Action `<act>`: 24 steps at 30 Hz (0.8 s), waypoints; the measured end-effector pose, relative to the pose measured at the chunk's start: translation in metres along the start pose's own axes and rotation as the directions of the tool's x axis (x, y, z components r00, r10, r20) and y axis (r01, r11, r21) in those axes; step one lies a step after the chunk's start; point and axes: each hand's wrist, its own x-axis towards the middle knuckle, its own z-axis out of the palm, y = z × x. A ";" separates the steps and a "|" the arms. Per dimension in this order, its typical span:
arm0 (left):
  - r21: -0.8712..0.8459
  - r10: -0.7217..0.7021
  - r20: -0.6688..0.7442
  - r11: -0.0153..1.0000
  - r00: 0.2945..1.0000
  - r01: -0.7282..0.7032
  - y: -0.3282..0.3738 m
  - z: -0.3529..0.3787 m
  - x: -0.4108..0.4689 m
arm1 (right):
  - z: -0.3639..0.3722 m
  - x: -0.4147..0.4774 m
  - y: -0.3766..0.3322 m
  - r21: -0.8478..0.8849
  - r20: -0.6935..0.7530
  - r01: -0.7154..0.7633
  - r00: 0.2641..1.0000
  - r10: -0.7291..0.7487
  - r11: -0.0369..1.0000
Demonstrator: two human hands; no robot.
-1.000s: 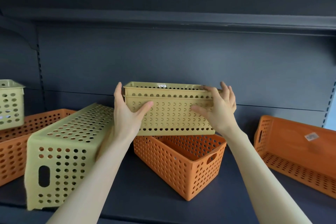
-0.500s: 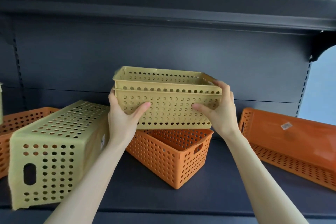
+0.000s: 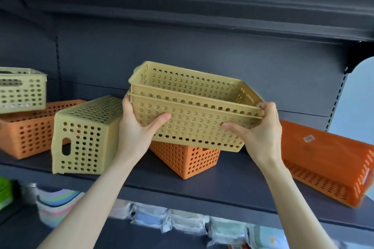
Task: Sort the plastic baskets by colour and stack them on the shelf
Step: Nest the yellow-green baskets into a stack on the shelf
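Note:
Two nested yellow baskets (image 3: 194,115) are held in the air above the dark shelf (image 3: 232,188), tilted toward me. My left hand (image 3: 137,133) grips their left end and my right hand (image 3: 257,133) their right end. Under them an orange basket (image 3: 188,157) stands upright on the shelf. A pale yellow basket (image 3: 85,135) lies upside down to the left. At far left another pale yellow basket (image 3: 22,91) sits on an orange basket (image 3: 28,131). At the right an orange basket (image 3: 327,166) lies on its side.
The shelf above (image 3: 182,18) hangs low over the baskets. Below the shelf's front edge, packaged goods (image 3: 182,222) and coloured items (image 3: 58,202) fill a lower level. An upright post (image 3: 338,103) bounds the bay at the right.
Both hands have lifted the nested yellow baskets off the orange basket, moved them up and rightward and tilted them. The view has pulled back, showing the lower level.

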 end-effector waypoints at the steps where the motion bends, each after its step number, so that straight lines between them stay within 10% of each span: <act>1: 0.036 -0.010 0.017 0.999 1.000 0.010 0.003 -0.006 -0.004 | -0.001 -0.004 -0.004 0.002 -0.002 0.001 1.000 -0.001 1.000; 7: 0.364 0.028 -0.112 0.931 0.993 0.015 0.002 -0.063 -0.015 | 0.011 -0.015 -0.028 -0.007 -0.015 0.023 1.000 -0.023 1.000; 12: 0.505 -0.249 -0.371 0.755 0.895 0.419 -0.033 -0.124 0.013 | 0.032 -0.017 -0.045 0.013 -0.039 -0.006 0.999 0.007 1.000; 16: 0.288 -0.489 -0.242 0.789 0.838 0.543 -0.048 -0.140 0.043 | 0.060 -0.020 -0.063 -0.027 -0.059 -0.003 0.998 0.002 1.000; 24: 0.250 -0.237 0.113 0.947 0.965 0.204 -0.060 -0.180 0.071 | 0.110 -0.024 -0.098 -0.032 -0.194 -0.065 0.979 0.058 0.997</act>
